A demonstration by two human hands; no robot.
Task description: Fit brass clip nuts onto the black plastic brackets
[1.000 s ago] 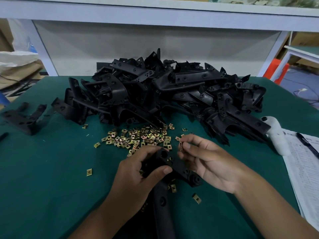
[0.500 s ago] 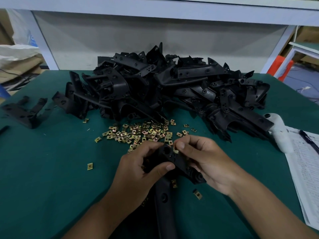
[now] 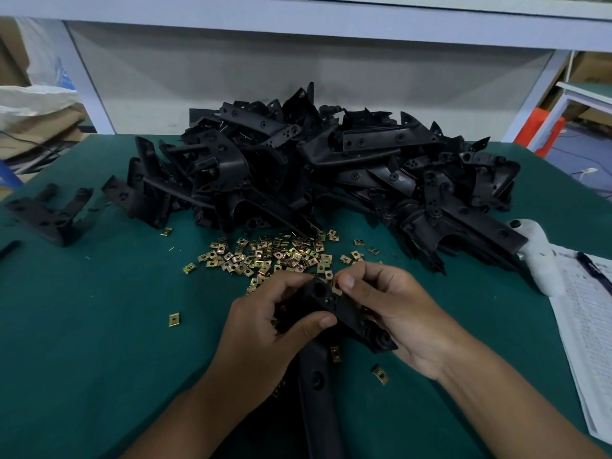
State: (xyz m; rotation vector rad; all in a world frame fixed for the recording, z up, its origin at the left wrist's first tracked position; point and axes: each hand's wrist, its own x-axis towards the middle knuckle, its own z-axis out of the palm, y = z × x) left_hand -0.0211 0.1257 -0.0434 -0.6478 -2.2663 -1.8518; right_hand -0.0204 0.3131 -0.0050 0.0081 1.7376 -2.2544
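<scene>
Head view looks down on a green table (image 3: 82,342), and much of what matters sits under our own fingers. Our left hand (image 3: 265,336) curls its grip round the upper end of a black bracket (image 3: 326,303), thumb across its near face; how the other fingers lie behind it we cannot make out. Our right hand (image 3: 394,313) closes on the same bracket from the right, thumb and forefinger pinching a brass clip nut (image 3: 336,288) against its top edge. Only a sliver of that nut shows, so whether it is seated we cannot tell. The bracket's long stem runs down between our wrists and is cut off by the bottom edge.

Just beyond the hands lies a scatter of loose clip nuts (image 3: 275,255), too small to count, with a few strays near the stem and one alone to the left (image 3: 174,319). Behind them a tangled bracket pile (image 3: 331,173) hides its own lower layers. One separate bracket (image 3: 49,210) lies at the far left. At the right, a white object (image 3: 536,256) is partly covered by the pile, and a printed sheet (image 3: 586,329) with a pen (image 3: 592,270) runs out of frame; its text is unreadable.
</scene>
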